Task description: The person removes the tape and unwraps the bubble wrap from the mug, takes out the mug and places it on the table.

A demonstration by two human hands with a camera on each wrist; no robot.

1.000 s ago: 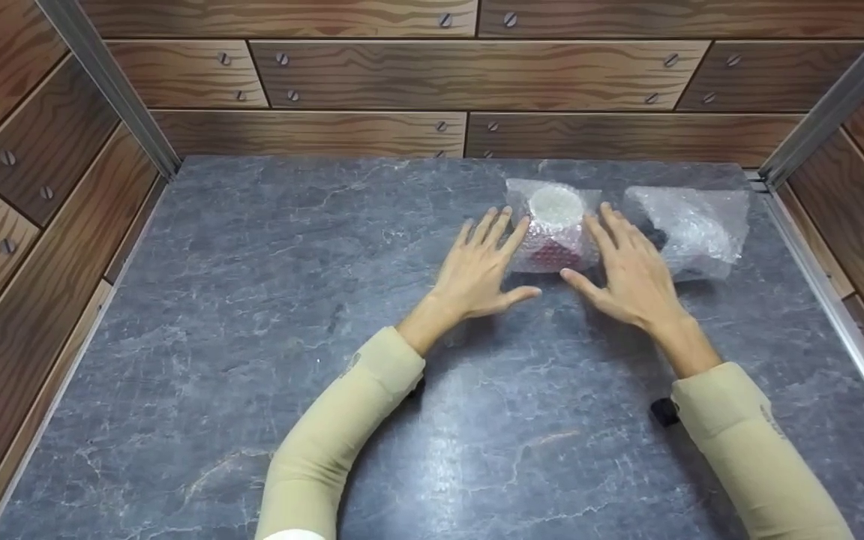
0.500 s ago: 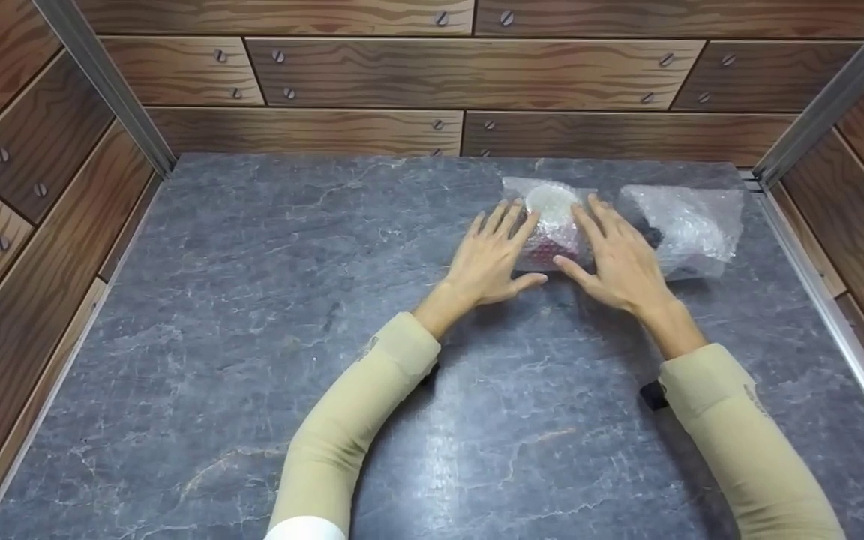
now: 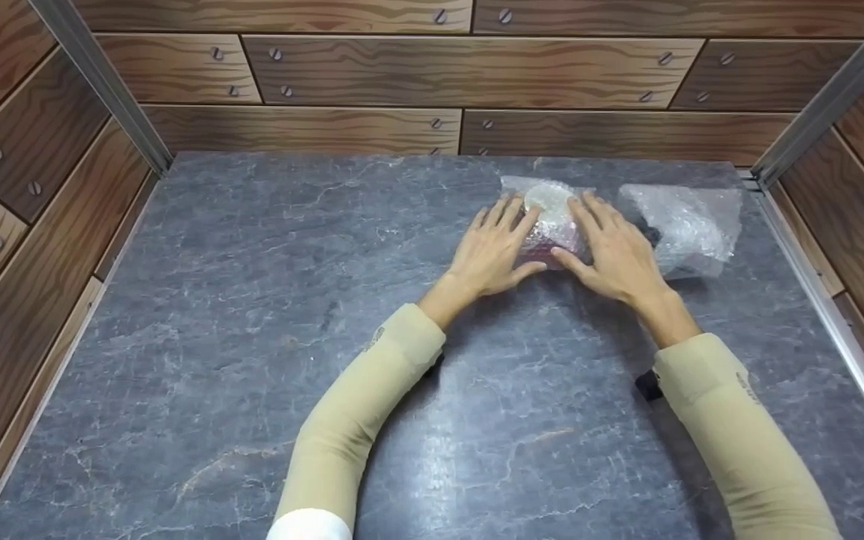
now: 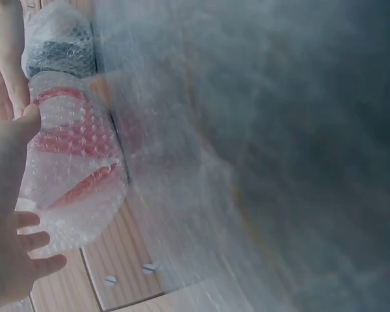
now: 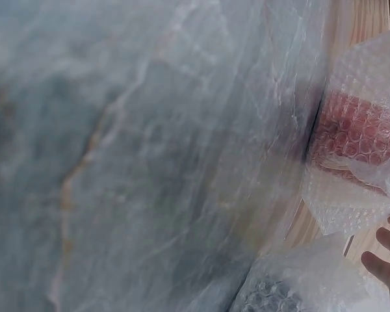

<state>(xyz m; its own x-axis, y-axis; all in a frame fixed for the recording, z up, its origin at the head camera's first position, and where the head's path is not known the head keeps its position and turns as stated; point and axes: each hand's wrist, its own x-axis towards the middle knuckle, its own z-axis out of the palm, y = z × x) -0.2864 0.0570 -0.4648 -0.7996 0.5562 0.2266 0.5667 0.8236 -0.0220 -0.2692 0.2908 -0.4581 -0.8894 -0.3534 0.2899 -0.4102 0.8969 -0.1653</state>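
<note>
A bubble-wrapped bundle (image 3: pixel 554 234) with a white round top and something red inside sits at the back of the table, right of the middle. My left hand (image 3: pixel 490 251) lies along its left side with fingers spread and fairly straight. At the right side is my right hand (image 3: pixel 616 251), its fingers likewise extended. Both thumbs point inward across the near side of the bundle. In the left wrist view red bands show through the wrap (image 4: pixel 78 146); the right wrist view shows a red block-like patch (image 5: pixel 357 130) under the bubbles.
Just right of my right hand lies a second bubble-wrapped bundle (image 3: pixel 691 229) with something dark in it. The grey marbled table (image 3: pixel 252 300) ends at a wood-patterned back wall (image 3: pixel 372 71). A metal rail (image 3: pixel 837 322) runs along the right edge.
Both hands have moved forward and inward, closing in on the sides of the red-and-white bundle. The bundles have stayed in place on the table; the head view shifts slightly.
</note>
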